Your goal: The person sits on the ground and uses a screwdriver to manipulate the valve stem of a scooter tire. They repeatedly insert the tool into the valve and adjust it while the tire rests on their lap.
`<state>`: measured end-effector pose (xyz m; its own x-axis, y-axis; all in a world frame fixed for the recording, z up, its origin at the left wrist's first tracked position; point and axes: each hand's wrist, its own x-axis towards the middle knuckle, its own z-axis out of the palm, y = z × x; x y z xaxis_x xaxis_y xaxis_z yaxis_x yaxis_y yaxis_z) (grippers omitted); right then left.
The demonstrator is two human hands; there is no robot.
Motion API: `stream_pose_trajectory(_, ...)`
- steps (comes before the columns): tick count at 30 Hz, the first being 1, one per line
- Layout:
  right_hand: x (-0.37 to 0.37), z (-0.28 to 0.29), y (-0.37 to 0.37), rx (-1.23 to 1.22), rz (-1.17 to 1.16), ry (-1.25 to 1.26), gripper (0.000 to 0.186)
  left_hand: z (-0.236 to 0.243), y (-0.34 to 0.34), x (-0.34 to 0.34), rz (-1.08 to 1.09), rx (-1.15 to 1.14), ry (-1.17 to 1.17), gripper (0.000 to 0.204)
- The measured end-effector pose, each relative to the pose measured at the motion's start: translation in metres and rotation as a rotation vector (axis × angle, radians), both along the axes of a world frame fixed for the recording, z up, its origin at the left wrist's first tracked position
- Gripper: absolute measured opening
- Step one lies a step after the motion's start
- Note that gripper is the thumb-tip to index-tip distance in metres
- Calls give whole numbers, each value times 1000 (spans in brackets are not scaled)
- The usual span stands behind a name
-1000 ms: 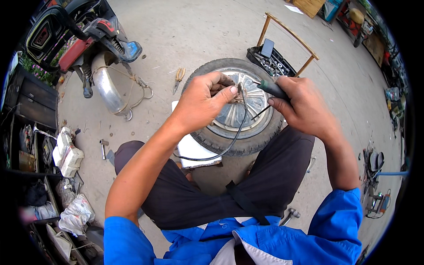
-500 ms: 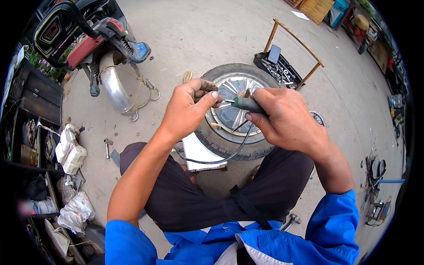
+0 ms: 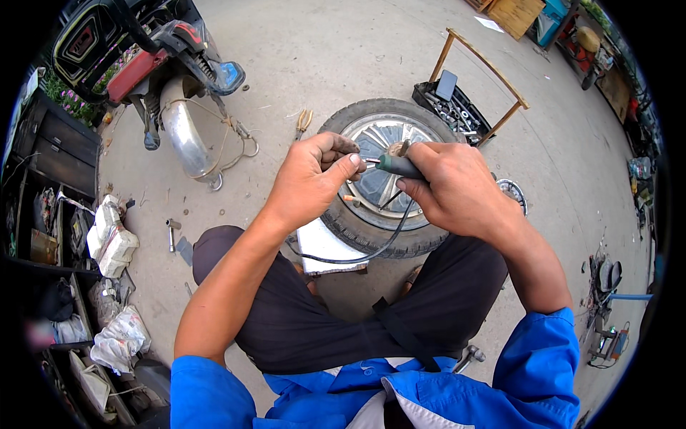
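Over the wheel (image 3: 421,247), my right hand (image 3: 461,187) is wrapped round a screwdriver (image 3: 398,166) with a dark green handle. Its short metal tip points left and meets the fingertips of my left hand (image 3: 309,175). That hand is closed in a pinch with blackened fingers; what it grips is too small to make out. The wheel lies flat between my knees, with a tyre and a silver-spoked dark hub. A black cable (image 3: 350,259) loops from the hub across the tyre and a white block (image 3: 325,243) beneath.
Pliers (image 3: 304,123) lie beyond the wheel. Behind it at right stands an open toolbox (image 3: 457,111) with a wooden handle frame (image 3: 489,64). A vehicle part with a silver mudguard (image 3: 184,132) is at far left. Cluttered shelves (image 3: 61,272) line the left side; a socket wrench (image 3: 172,234) lies nearby.
Both hands stay together at the screwdriver tip, with a slight shift to the right of my left fingers. The view has tilted a little.
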<state>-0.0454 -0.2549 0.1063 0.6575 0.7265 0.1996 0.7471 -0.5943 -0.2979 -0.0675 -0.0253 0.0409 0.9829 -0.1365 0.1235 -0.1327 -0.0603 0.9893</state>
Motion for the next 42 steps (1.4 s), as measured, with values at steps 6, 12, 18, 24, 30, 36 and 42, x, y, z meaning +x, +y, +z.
stream_pose_trajectory(6, 1, -3, -1, -13, -11, 18, 20, -1, -1, 0, -7, 29, 6, 24)
stream_pose_trajectory(12, 1, 1, 1, -31, 97, -129, 22, 8, -6, -4, -25, 40, 77, 23)
stream_pose_trajectory(18, 8, 3, 7, -183, -62, -61, 37, 2, -11, -3, -109, 70, 94, 38)
stream_pose_trajectory(24, 11, 16, 14, -87, -155, 94, 38, 12, -35, -10, -102, 89, -15, 71)
stream_pose_trajectory(30, 14, 15, 13, -23, -240, 226, 43, 25, -55, -14, -66, 125, -105, 65)
stream_pose_trajectory(36, 4, 41, 7, -116, -331, 174, 35, 18, -56, -17, -78, -80, -14, 33)
stream_pose_trajectory(42, 4, 26, -10, 126, 39, -132, 19, 23, -53, -19, -88, -43, 18, 30)
